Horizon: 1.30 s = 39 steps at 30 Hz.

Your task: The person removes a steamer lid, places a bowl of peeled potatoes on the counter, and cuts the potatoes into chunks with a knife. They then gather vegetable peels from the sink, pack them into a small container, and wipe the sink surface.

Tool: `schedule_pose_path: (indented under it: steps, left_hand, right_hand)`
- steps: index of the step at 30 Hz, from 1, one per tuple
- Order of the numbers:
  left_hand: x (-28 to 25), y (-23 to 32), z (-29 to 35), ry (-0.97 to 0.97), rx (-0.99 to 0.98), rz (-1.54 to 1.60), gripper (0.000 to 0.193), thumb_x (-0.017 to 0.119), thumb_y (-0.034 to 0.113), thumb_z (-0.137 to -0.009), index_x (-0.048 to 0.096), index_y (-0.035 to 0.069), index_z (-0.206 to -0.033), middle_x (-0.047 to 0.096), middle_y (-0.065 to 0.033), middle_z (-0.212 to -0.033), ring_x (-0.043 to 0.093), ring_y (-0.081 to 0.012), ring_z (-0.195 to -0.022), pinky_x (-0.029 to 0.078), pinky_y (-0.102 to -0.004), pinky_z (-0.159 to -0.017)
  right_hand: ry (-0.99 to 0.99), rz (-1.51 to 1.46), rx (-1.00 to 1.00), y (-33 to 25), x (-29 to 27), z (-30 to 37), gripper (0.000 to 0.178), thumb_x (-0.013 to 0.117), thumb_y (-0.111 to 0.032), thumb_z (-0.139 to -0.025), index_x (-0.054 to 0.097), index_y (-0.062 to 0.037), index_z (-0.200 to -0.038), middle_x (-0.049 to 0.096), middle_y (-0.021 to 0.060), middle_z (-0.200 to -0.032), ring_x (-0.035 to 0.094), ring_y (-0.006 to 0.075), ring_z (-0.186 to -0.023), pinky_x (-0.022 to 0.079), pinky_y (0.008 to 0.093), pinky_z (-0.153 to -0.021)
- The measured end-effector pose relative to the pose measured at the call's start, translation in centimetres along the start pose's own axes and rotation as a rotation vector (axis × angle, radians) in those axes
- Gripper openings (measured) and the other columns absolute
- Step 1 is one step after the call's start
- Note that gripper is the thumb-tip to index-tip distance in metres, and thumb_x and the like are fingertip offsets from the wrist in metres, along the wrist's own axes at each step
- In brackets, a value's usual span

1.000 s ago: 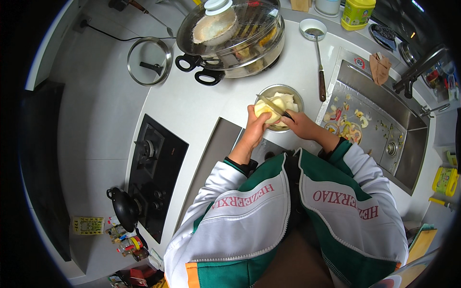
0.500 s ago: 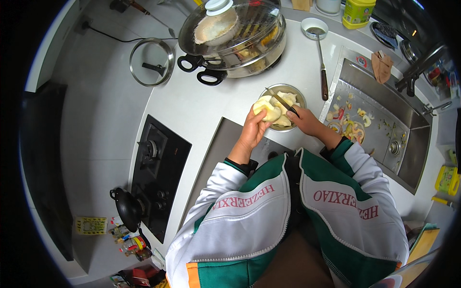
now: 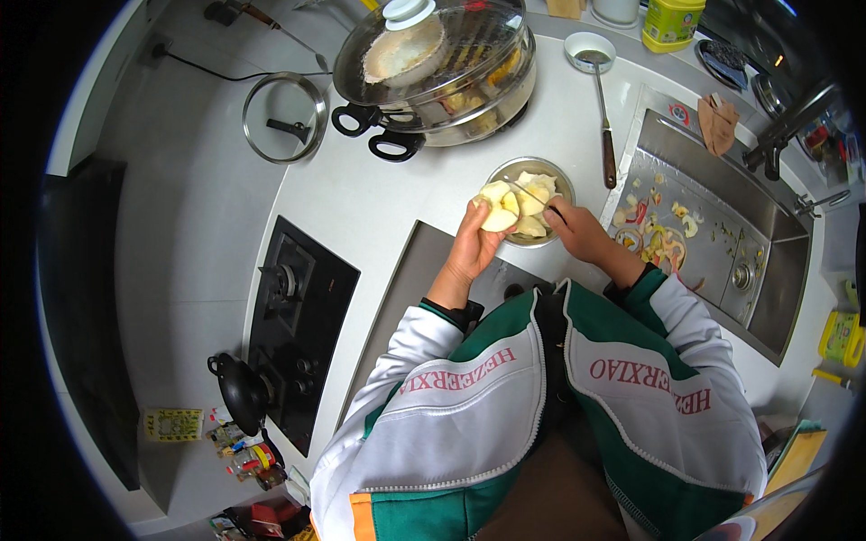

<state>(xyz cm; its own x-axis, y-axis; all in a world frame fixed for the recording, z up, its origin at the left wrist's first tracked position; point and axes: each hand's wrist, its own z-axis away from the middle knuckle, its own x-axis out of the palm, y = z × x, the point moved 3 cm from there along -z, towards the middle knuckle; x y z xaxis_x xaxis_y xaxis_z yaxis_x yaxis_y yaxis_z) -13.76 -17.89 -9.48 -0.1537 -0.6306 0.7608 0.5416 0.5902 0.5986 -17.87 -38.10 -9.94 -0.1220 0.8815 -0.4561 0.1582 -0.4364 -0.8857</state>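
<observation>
One white-and-green zipped jacket (image 3: 460, 424), worn by the person, lay nearest. Left hand (image 3: 471, 245): fingers curled and partly open around a peeled pale-yellow piece of fruit (image 3: 496, 209), held at the near left rim of a round metal bowl (image 3: 534, 166). Right hand (image 3: 582, 234): fingers bent closed on the handle of a small knife (image 3: 529, 194), blade pointing left above the bowl; whether it touched the fruit could not be told. Bowl contents: pale fruit pieces (image 3: 532, 225). To the left, a black stove (image 3: 329, 293) with a black wok (image 3: 236, 392); to the right, a steel sink (image 3: 778, 245) with scattered peelings (image 3: 663, 245). Beyond: one dark-handled ladle (image 3: 608, 155) resting on a small white bowl (image 3: 586, 42), and one wide pot (image 3: 442, 135) under a glass lid.
</observation>
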Motion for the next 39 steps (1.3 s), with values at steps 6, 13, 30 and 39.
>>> schedule_pose_path:
  steps: [6,13,30,39]
  left_hand:
    - [0.6,-0.4,0.2,0.11,0.014,-0.252,0.038,0.057,0.01,-0.095,0.036,0.005,-0.126,0.051,-0.0154,-0.123,0.06,-0.0282,-0.108,0.057,-0.033,-0.081]
    - [1.4,-0.6,0.4,0.077,0.005,-0.336,0.037,0.059,0.01,-0.094,0.037,0.005,-0.123,0.054,-0.0146,-0.116,0.064,-0.0253,-0.098,0.056,-0.0294,-0.074]
    - [1.0,-0.6,0.4,0.109,0.11,-0.681,0.039,0.064,0.011,-0.091,0.036,0.009,-0.119,0.051,-0.0088,-0.115,0.054,-0.0167,-0.105,0.05,-0.0287,-0.083]
    - [2.3,-0.1,0.7,0.08,0.106,-0.867,0.052,0.066,0.012,-0.09,0.03,0.005,-0.127,0.047,-0.0122,-0.124,0.049,-0.0189,-0.115,0.043,-0.0304,-0.096]
  right_hand:
    - [-0.047,0.153,-0.081,-1.0,0.1,0.4,0.021,0.045,-0.027,-0.099,0.048,-0.0063,-0.102,0.061,0.0229,-0.08,0.06,0.0439,-0.076,0.045,0.0504,-0.065]
    - [-0.015,0.215,-0.132,-1.7,-0.1,0.5,0.021,0.046,-0.028,-0.099,0.047,-0.0072,-0.099,0.061,0.0215,-0.076,0.06,0.0441,-0.071,0.046,0.052,-0.061]
    - [-0.003,0.357,-0.026,-3.1,0.2,0.3,0.028,0.048,-0.033,-0.098,0.05,-0.0051,-0.092,0.061,0.0198,-0.068,0.062,0.0412,-0.065,0.047,0.0518,-0.058]
    - [0.007,0.377,-0.04,-3.5,0.4,0.1,0.028,0.047,-0.032,-0.098,0.05,-0.0044,-0.093,0.063,0.0187,-0.072,0.063,0.0401,-0.067,0.049,0.0502,-0.059]
